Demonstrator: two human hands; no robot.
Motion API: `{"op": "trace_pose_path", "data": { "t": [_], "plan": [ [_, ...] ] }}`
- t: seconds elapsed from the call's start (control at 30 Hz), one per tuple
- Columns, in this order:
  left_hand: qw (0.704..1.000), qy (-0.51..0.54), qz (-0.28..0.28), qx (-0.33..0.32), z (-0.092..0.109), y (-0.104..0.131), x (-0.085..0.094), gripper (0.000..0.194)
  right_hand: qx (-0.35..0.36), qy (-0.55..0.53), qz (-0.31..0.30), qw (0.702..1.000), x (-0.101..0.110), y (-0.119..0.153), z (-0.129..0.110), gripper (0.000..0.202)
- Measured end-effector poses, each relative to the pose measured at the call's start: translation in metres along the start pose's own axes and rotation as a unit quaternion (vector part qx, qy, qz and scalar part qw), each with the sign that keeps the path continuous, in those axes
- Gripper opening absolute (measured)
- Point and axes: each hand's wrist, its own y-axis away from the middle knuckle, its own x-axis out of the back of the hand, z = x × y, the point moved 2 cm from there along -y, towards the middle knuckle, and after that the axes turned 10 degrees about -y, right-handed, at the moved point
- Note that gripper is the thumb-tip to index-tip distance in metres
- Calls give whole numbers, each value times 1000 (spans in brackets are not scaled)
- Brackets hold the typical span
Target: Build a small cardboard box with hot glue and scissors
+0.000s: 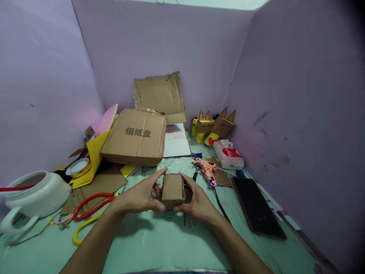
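Observation:
A small brown cardboard block (172,187) stands on the green table surface between my two hands. My left hand (142,192) is at its left side, thumb near the lower front corner and index finger reaching to the top back corner. On the right side my right hand (196,198) holds the block between thumb and index finger, the thumb at the lower front edge. The block's right edge looks rough and torn. The other fingers of both hands curl beside it, partly hidden.
Left are red-handled scissors (94,205), a white pot (42,194) and yellow paper (97,156). A large cardboard box (135,140) stands behind. Right are a patterned glue gun (207,171), a tissue pack (229,154), a black phone (258,207) and cardboard figures (221,127).

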Motion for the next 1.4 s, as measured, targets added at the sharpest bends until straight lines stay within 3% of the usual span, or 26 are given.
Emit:
{"op": "trace_pose_path", "data": {
  "t": [0.2, 0.37, 0.47, 0.63, 0.9, 1.13, 1.4],
  "plan": [
    [994, -98, 39, -38, -9, -5, -15, 95, -33, -12, 1, 999, -3, -1, -8, 83],
    [989, -122, 53, -68, -6, -6, -17, 82, -13, -7, 1, 1000, -2, -2, -4, 78],
    [992, -105, 41, -52, -4, -5, -19, 82, -6, -18, -7, 1000, -2, 0, -1, 80],
    [999, -40, 4, -25, -6, -7, -25, 91, -7, -44, -21, 999, -3, 1, -4, 108],
    [987, -147, -60, 29, 3, -5, -23, 111, -42, -62, 6, 997, 0, 2, -9, 106],
    [991, -109, -67, 28, 4, -6, -20, 99, -51, -51, 17, 997, 1, 1, -6, 113],
    [995, -73, -69, 20, 6, -7, -22, 86, -50, -71, 14, 996, 1, 1, -6, 102]
  ]
}}
